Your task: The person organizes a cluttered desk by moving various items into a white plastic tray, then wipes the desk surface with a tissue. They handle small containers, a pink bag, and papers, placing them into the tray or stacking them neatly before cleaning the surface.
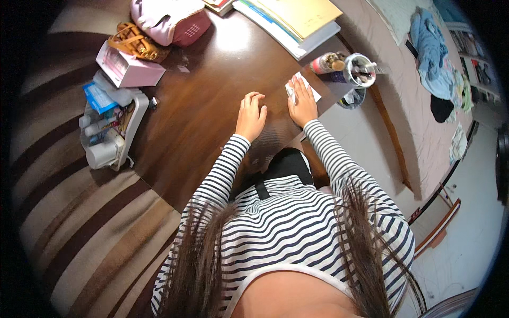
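Note:
A brown wooden table (201, 100) with a glossy top lies before me. My right hand (303, 105) presses a white tissue (317, 95) against the table near its right edge, with the fingers stretched forward over it. Corners of the tissue stick out on both sides of the fingers. To the left, my left hand (249, 117) rests on the wood with loosely bent fingers and nothing in it. Just beyond the right hand stand a bottle with a brownish cap (327, 62) and a round white-rimmed container (360, 71) full of slim items.
Folders and papers (297, 21) lie at the far edge. At the far left are a pink bag (172, 24), an orange-brown bag (135, 42), a pink box (130, 66) and a white organizer (135, 124) holding bottles. A bed (392, 63) with clothes (432, 47) stands at the right.

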Demonstrator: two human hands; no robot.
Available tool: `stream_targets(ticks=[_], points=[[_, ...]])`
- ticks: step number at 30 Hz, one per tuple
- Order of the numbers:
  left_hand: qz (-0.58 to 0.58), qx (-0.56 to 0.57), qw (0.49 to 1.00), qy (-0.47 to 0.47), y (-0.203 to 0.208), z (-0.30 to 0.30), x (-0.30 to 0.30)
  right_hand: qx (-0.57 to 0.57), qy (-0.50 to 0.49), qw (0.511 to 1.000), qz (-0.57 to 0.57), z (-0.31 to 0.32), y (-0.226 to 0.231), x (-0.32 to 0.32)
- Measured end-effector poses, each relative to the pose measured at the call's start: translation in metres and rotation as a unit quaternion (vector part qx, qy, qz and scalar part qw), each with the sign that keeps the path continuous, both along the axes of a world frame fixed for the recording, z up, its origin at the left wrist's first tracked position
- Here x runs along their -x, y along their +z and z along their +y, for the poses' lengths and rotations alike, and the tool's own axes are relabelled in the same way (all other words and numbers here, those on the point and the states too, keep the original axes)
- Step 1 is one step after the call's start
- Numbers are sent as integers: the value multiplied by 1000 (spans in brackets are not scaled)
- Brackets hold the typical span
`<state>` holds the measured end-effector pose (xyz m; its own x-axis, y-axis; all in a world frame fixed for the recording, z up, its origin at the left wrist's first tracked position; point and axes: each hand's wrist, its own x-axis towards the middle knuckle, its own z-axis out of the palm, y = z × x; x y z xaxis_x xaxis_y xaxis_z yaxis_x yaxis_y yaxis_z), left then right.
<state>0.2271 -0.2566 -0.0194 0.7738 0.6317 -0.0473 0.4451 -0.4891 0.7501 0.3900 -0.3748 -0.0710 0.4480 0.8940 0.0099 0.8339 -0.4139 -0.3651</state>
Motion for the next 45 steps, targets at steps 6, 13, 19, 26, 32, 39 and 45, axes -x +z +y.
stream_targets(ticks=[6, 13, 19, 26, 32, 39, 45], points=[[-95, -11, 992, -85, 6, -21, -64, -7, -20, 1000, 14, -28, 8, -3], [-158, 39, 986, -47, 3, -15, -198, -162, -199, 944, 209, -49, 14, -12], [-139, 68, 988, -8, 2, -16, -194, -345, -362, 855, 137, -52, 16, -89], [-215, 99, 969, 76, 39, -1, -108, -310, -339, 862, 214, -22, 19, -120], [-213, 115, 918, 315, 27, 46, 26, -296, -134, 922, 210, 17, 70, -38], [-246, -138, 806, 521, -37, 150, 122, -302, 61, 891, 333, 139, 18, 37], [-80, -198, 786, 581, -32, 205, 128, -219, 164, 926, 261, 210, 31, 101]])
